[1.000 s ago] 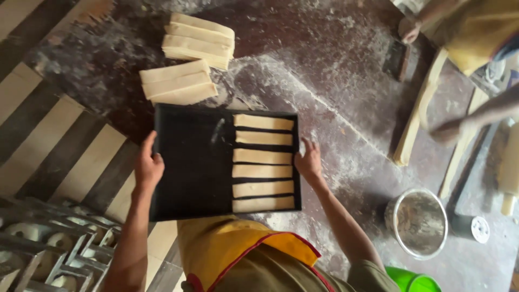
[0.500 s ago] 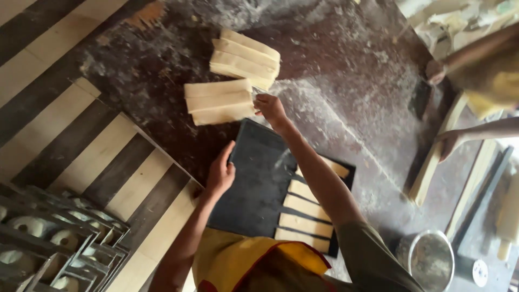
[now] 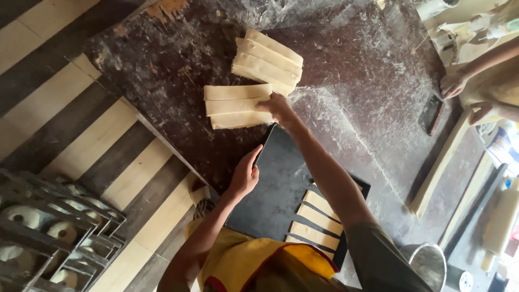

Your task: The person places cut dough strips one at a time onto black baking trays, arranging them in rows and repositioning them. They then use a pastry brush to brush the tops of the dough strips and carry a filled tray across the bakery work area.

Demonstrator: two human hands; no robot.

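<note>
A black baking tray [image 3: 281,178] lies on the floured dark worktop [image 3: 178,59], with several pale dough strips [image 3: 316,221] laid across its near end. My left hand [image 3: 246,176] holds the tray's left edge. My right hand [image 3: 278,108] reaches past the tray's far end and rests on the right end of a stack of folded dough strips [image 3: 235,105]. A second stack of dough strips [image 3: 267,62] lies just beyond it.
Another person's hands [image 3: 459,94] work at the right by a long wooden stick [image 3: 440,165]. A metal bucket [image 3: 427,262] stands at the lower right, a rolling pin [image 3: 500,227] beside it. Racks of tins with dough [image 3: 48,227] stand at the lower left on the striped floor.
My right hand left the tray's right edge and reached forward onto the nearer dough stack. The left hand stays on the tray's left edge. The view has shifted, so the tray appears lower and turned.
</note>
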